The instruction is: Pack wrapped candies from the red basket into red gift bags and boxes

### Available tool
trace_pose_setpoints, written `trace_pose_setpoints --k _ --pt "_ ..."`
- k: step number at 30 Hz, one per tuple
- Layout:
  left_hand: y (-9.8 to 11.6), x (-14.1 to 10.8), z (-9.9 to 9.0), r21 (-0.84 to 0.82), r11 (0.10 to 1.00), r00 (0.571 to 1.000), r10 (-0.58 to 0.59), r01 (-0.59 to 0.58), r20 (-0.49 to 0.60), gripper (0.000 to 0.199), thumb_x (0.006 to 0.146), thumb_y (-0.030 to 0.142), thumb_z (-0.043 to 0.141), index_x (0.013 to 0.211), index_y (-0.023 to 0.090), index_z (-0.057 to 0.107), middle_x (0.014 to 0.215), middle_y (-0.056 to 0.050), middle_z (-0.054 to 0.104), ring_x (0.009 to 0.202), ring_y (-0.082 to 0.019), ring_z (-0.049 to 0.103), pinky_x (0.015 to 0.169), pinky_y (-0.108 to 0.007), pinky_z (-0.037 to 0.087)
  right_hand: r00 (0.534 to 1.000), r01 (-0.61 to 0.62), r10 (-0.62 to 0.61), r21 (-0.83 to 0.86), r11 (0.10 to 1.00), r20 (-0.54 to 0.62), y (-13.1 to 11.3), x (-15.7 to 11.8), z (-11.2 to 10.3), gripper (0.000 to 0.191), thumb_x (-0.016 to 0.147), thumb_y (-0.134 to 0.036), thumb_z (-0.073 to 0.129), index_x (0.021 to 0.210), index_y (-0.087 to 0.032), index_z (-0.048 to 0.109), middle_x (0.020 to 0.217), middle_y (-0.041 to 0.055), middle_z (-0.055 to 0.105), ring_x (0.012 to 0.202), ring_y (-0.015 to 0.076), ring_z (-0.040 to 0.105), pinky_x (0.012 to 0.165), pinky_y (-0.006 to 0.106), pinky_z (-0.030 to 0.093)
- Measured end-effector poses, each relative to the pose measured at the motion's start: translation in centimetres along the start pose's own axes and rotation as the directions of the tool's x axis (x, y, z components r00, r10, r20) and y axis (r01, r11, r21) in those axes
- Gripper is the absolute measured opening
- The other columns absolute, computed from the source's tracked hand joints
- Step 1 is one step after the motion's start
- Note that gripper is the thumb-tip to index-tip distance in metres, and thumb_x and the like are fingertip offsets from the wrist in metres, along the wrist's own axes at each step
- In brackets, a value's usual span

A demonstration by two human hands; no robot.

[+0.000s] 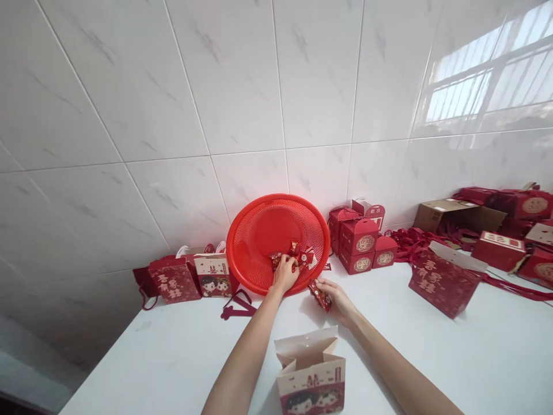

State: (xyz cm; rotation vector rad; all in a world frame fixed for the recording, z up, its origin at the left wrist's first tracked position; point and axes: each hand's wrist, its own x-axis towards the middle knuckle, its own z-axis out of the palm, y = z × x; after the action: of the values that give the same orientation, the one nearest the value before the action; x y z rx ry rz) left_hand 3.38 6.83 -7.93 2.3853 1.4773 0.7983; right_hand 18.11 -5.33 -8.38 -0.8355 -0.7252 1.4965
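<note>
A red plastic basket (pixel 276 225) leans tilted against the wall, with several small red-wrapped candies (pixel 294 248) in its lower part. My left hand (pixel 286 274) reaches over the basket's rim, its fingers closed around a red-wrapped candy, mostly hidden. Just outside the basket's right edge, my right hand (pixel 339 302) grips red candy packets (pixel 320 295) between thumb and fingers. In front of both hands, between my forearms, a cream and red gift box (pixel 311 380) with cartoon faces stands upright, its top flaps raised.
Red gift bags (pixel 175 281) and a cartoon-faced box (pixel 215 276) stand left of the basket, near a dark red strap (pixel 239 306). Stacked red boxes (pixel 358 245) are to its right. Farther right are ribbons (pixel 412 245), a tilted red box (pixel 444 282) and a cardboard carton (pixel 436 214).
</note>
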Motion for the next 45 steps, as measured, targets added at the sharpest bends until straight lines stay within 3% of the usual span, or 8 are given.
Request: trace_pose_setpoints --k 6,10,15,25,30,35,40,45 --pt "-0.6 0.4 0.4 -0.046 0.998 0.998 0.038 -0.040 -0.048 0.012 0.083 0.013 0.061 0.090 0.018 0.069 0.109 -0.010 0.057 0.095 -0.023 0.064 0.090 -0.037 0.049 0.999 -0.048 0.047 0.075 0.996 0.013 2.1 -0.8 1.2 0.031 0.054 -0.030 0.089 0.075 -0.015 0.071 0.065 0.0004 0.066 0.052 0.0096 0.054 0.051 0.021 0.042" --pt "-1.0 -0.1 0.5 -0.117 0.991 0.993 0.054 -0.067 -0.109 0.012 0.075 0.009 0.064 0.081 0.018 0.069 0.098 -0.007 0.062 0.094 -0.023 0.063 0.092 -0.037 0.049 1.000 -0.024 0.023 0.130 0.991 0.004 1.8 -1.1 1.1 0.035 0.053 -0.028 0.092 0.080 -0.016 0.073 0.075 0.0008 0.070 0.060 0.0092 0.058 0.061 0.020 0.047" --pt "-1.2 -1.2 -0.2 -0.211 0.975 0.980 0.033 -0.075 -0.195 0.016 0.072 0.005 0.059 0.073 0.019 0.068 0.086 -0.004 0.066 0.084 -0.020 0.065 0.086 -0.036 0.052 0.998 -0.055 0.052 0.143 0.988 0.026 1.5 -1.1 0.9 0.035 0.054 -0.026 0.092 0.080 -0.016 0.072 0.074 0.0012 0.070 0.059 0.0102 0.059 0.059 0.021 0.048" --pt "1.7 -5.8 -2.5 -0.340 0.923 0.968 0.107 -0.181 -0.227 0.020 0.081 0.011 0.049 0.078 0.020 0.066 0.089 -0.005 0.070 0.088 -0.020 0.066 0.085 -0.032 0.052 0.995 -0.049 0.040 0.114 0.992 0.088 1.7 -1.2 1.0 0.030 0.059 -0.028 0.091 0.083 -0.016 0.076 0.078 0.0026 0.071 0.061 0.0108 0.060 0.062 0.022 0.048" --pt "2.5 -8.7 -2.3 -0.605 0.794 0.995 -0.008 -0.055 -0.101 0.022 0.088 0.028 0.049 0.090 0.019 0.069 0.094 -0.007 0.072 0.091 -0.022 0.066 0.085 -0.035 0.052 0.995 0.000 -0.010 0.096 0.995 0.096 2.1 -1.1 0.9 0.035 0.062 -0.033 0.090 0.090 -0.019 0.076 0.087 0.0037 0.073 0.073 0.0152 0.065 0.074 0.027 0.051" --pt "3.0 -10.7 -0.7 -0.829 0.538 0.983 -0.169 0.151 0.069 0.039 0.085 0.043 0.060 0.114 0.018 0.066 0.115 -0.011 0.071 0.106 -0.026 0.066 0.092 -0.037 0.052 0.991 0.109 -0.112 0.044 0.993 0.073 2.6 -1.3 1.2 0.039 0.066 -0.041 0.088 0.096 -0.021 0.074 0.099 0.0055 0.073 0.090 0.0219 0.066 0.087 0.034 0.049" --pt "3.1 -11.3 0.2 -0.837 0.532 0.984 -0.176 0.128 0.039 0.035 0.085 0.043 0.067 0.108 0.017 0.069 0.112 -0.012 0.072 0.105 -0.026 0.066 0.094 -0.037 0.050 0.981 0.192 -0.190 -0.046 0.980 0.047 3.2 -1.2 1.3 0.031 0.069 -0.044 0.085 0.087 -0.021 0.076 0.093 0.0048 0.073 0.089 0.0224 0.064 0.085 0.032 0.047" --pt "3.0 -11.0 0.1 -0.889 0.443 0.968 -0.250 0.116 0.002 0.040 0.082 0.052 0.069 0.093 0.014 0.072 0.095 -0.010 0.074 0.088 -0.022 0.067 0.083 -0.032 0.052 0.981 0.185 -0.180 -0.079 0.979 0.069 3.6 -0.9 1.1 0.039 0.065 -0.044 0.086 0.095 -0.022 0.076 0.103 0.0062 0.074 0.093 0.0232 0.065 0.086 0.034 0.048"
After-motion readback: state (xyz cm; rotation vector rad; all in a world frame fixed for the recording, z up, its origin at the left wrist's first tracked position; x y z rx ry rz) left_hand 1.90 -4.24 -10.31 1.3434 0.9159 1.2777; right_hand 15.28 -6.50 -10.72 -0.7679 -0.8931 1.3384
